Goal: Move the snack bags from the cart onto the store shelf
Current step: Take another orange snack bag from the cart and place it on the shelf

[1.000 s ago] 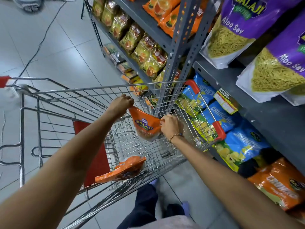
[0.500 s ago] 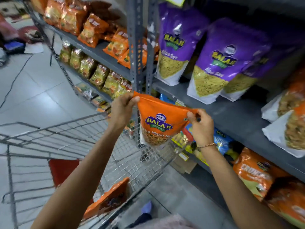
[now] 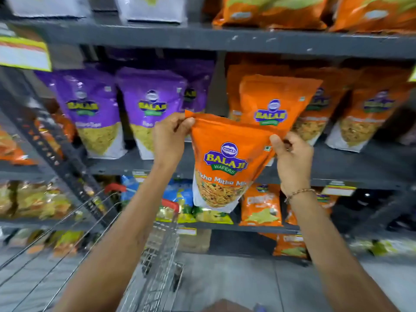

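I hold an orange Balaji snack bag (image 3: 226, 163) upright in front of the grey store shelf (image 3: 351, 163). My left hand (image 3: 170, 137) pinches its top left corner and my right hand (image 3: 291, 154) pinches its top right corner. The bag hangs at the height of the middle shelf board, just left of a row of matching orange bags (image 3: 276, 102) standing on that shelf. The wire cart (image 3: 157, 244) is below my arms at the lower left; its inside is out of view.
Purple Balaji bags (image 3: 153, 104) stand on the same shelf to the left. The shelf board above (image 3: 225, 41) carries more bags. Lower shelves hold blue and orange chip bags (image 3: 261, 203). A slanted grey upright (image 3: 56, 149) crosses the left side. Grey tiled floor lies below.
Both hands lifted the orange bag out of the cart and carried it up and right to the middle shelf. My view swung from the cart to face the shelf.
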### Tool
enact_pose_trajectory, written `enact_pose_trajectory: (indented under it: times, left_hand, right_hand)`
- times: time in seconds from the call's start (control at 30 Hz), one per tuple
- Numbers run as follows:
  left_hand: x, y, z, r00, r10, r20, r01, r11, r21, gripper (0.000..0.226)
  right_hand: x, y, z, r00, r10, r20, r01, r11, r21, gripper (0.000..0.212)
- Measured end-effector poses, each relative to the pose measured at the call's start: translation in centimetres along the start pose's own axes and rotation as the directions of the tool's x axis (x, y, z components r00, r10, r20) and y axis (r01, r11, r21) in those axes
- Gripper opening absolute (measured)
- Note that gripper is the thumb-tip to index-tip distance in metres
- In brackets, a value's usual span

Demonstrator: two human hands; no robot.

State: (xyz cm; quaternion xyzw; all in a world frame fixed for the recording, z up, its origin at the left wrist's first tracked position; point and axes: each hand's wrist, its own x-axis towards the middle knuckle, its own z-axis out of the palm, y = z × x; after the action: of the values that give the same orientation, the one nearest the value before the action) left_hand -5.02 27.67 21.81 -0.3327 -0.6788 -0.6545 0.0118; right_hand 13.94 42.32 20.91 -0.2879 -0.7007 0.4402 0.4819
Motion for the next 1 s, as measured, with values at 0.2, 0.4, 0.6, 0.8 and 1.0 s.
enact_pose_trajectory:
  times: [0.2,0.4,0.6,0.8,1.0]
  left_hand:
    - [-0.4,3.8,11.2,0.983,0.060,0.174,-0.051,0.997,-0.057,0.012]
    - [0.2,5.7,20.2,0.979,0.061,0.196,-0.048,0.997,-0.068,0.024]
    - [1.2,7.9,27.5,0.984,0.078,0.161,-0.071,0.996,-0.054,0.019]
    - [3.0,7.4,31.5,0.988,0.125,0.096,-0.133,0.987,0.086,0.024]
    - [3.2,6.5,33.4,0.997,0.070,0.042,-0.073,0.994,0.086,0.018]
  right_hand:
    - [4.7,1.8,-9.7,0.974,0.022,-0.224,-0.030,0.999,-0.034,0.022]
    - [11.1,4.1,-16.1,0.959,0.028,-0.283,-0.049,0.996,-0.069,0.019]
    - [17.2,6.6,-20.8,0.956,0.025,-0.291,-0.038,0.999,-0.038,0.016]
    - [21.1,8.6,-22.2,0.965,0.040,-0.261,-0.039,0.999,0.006,0.029]
    - [23.3,10.6,-22.1,0.982,0.018,-0.187,-0.020,1.000,-0.009,0.013]
